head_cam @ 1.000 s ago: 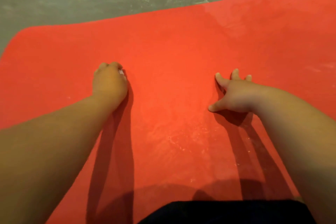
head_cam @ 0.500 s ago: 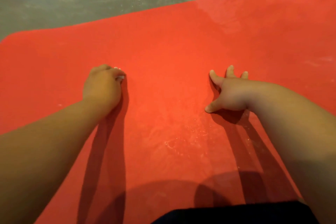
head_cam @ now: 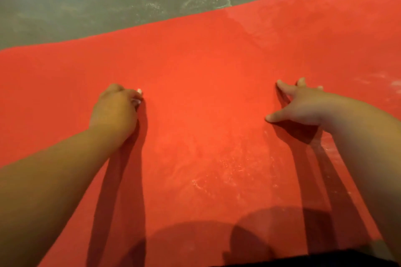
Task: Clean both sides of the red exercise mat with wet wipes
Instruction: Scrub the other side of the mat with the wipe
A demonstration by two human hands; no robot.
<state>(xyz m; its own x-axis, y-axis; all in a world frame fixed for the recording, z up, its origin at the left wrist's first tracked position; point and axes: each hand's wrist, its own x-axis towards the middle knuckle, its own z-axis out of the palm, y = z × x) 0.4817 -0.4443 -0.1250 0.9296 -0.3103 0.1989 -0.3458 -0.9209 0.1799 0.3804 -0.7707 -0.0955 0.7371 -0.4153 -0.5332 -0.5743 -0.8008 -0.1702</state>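
Note:
The red exercise mat (head_cam: 206, 97) lies flat on the floor and fills most of the view. My left hand (head_cam: 115, 110) is curled on the mat at centre left, gripping a small white wet wipe (head_cam: 138, 93); only a sliver of the wipe shows past the fingers. My right hand (head_cam: 297, 104) rests on the mat at centre right with fingers and thumb spread, propped on the fingertips, holding nothing. A pale wet or dusty streak marks the mat between and below the hands.
Grey concrete floor (head_cam: 108, 0) with whitish smears runs along the mat's far edge. Dark clothing (head_cam: 303, 260) shows at the bottom edge. Shadows of both arms fall on the mat toward me.
My left hand with the wipe has slid slightly left and toward me over the mat. My right hand has stayed planted in nearly the same spot.

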